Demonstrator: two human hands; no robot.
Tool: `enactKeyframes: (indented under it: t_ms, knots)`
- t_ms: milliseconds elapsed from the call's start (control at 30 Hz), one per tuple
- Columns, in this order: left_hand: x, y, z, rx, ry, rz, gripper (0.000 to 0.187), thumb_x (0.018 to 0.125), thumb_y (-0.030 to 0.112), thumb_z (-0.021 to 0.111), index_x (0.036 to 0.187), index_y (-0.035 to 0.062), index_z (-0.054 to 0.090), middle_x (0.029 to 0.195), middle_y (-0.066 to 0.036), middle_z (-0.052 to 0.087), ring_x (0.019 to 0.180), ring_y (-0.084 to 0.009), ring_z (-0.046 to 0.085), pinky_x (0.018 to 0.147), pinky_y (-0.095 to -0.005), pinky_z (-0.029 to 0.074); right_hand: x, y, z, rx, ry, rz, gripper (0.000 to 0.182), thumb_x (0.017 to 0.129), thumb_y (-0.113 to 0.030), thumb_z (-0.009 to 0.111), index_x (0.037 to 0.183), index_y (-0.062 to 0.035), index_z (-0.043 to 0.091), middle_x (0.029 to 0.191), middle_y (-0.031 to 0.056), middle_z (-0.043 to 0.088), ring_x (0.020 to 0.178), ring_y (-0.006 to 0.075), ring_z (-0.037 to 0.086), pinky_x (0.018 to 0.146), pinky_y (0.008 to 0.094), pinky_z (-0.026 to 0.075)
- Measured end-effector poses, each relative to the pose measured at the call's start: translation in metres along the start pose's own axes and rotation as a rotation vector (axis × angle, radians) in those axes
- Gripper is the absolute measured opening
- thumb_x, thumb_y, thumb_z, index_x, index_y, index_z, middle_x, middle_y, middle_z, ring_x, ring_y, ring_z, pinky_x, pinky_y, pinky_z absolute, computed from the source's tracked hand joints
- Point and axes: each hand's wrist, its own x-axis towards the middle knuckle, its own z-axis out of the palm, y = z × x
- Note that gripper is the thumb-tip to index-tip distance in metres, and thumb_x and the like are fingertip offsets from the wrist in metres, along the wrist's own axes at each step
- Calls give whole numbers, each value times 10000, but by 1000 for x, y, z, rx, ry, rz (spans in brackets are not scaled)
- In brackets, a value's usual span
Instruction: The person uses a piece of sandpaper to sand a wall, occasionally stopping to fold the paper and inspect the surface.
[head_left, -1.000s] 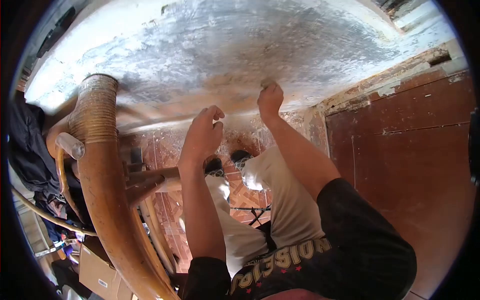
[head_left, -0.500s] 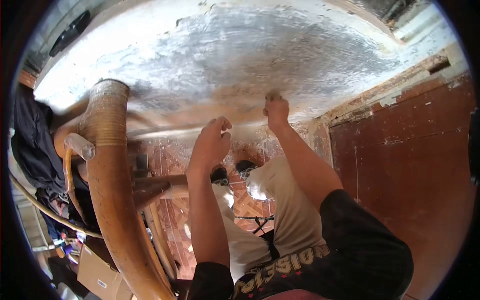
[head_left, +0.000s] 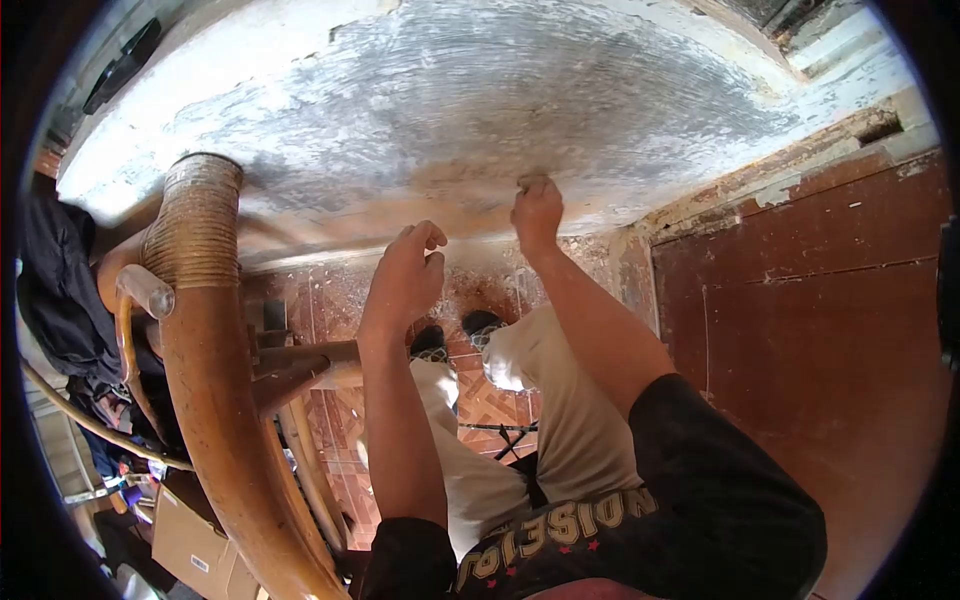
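My right hand (head_left: 537, 212) is clenched and pressed against the rough grey-white wall (head_left: 480, 90). It grips a small brownish piece (head_left: 533, 181) at the fingertips; what it is I cannot tell. The wall just below the hand is worn to a tan patch (head_left: 440, 200). My left hand (head_left: 405, 275) hovers to the left and lower, away from the wall, with fingers loosely bent and nothing in it. Both forearms reach out over my beige trousers (head_left: 560, 400).
A thick curved rattan chair frame (head_left: 205, 350) stands close on the left, with dark clothes (head_left: 55, 290) behind it. A dark red-brown door (head_left: 810, 330) fills the right. My shoes (head_left: 480, 325) stand on dusty red patterned tiles. A cardboard box (head_left: 190, 545) lies lower left.
My right hand slid a little down the wall and came back up, staying clenched. The left hand drifted with it and stays empty.
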Motion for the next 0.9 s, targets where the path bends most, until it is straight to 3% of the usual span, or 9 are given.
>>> enactKeyframes:
  t_ms: [133,367,433,500,600,667,800,867,900]
  knots:
    - [-1,6,7,17,-35,9,190,815,39,509,1001,18,543,991,-198,586,943,-374,575,823,-437,450,3,4,4,133,-56,560,202,894,-146,498,870,33,587,729,126,586,568,230,546,455,348,417]
    - [-4,2,1,7,-2,-24,189,820,50,513,1005,16,540,989,-188,584,942,-375,568,822,-440,450,-6,-40,-14,456,-73,353,144,914,-113,484,868,-8,570,625,39,477,480,131,417,425,298,348]
    - [-2,4,3,9,-19,-5,192,821,53,514,1008,19,539,992,-188,584,946,-374,568,821,-442,449,-1,-4,-9,202,-210,451,185,925,-146,456,869,-18,577,610,30,461,469,124,400,419,276,324]
    - [-1,4,4,26,-20,14,193,818,50,515,1006,19,543,1002,-191,587,950,-374,573,820,-438,451,1,-13,-11,437,-179,634,209,920,-156,445,867,-15,590,608,34,468,464,131,403,415,268,320]
    - [-5,3,0,2,-6,-41,193,813,43,511,1000,12,544,997,-197,592,954,-377,575,823,-433,453,7,-13,-7,335,-21,558,208,909,-150,453,865,-10,601,613,47,489,476,147,436,416,282,349]
    - [-9,-3,-1,-12,-10,-32,190,812,38,508,996,8,544,993,-197,593,951,-378,576,825,-430,454,4,-5,-18,106,-59,291,238,900,-177,505,880,-2,664,762,127,638,616,239,601,470,370,460]
    - [-2,1,0,-27,18,56,185,810,21,503,990,1,543,970,-200,592,929,-376,584,804,-431,456,22,66,-11,-73,66,79,211,894,-155,476,879,-3,622,618,65,523,474,166,465,410,303,373]
    - [-6,1,0,-18,18,83,183,811,19,505,989,1,544,966,-200,591,919,-374,586,794,-430,457,30,80,-37,-807,-159,-575,181,884,-132,487,869,4,606,621,65,526,464,163,470,402,316,383]
    - [-6,1,-1,-7,23,69,180,811,20,508,986,1,543,961,-200,590,910,-374,585,788,-431,456,27,54,-36,-806,-160,-577,181,884,-132,487,869,4,606,621,65,526,464,163,470,402,316,383]
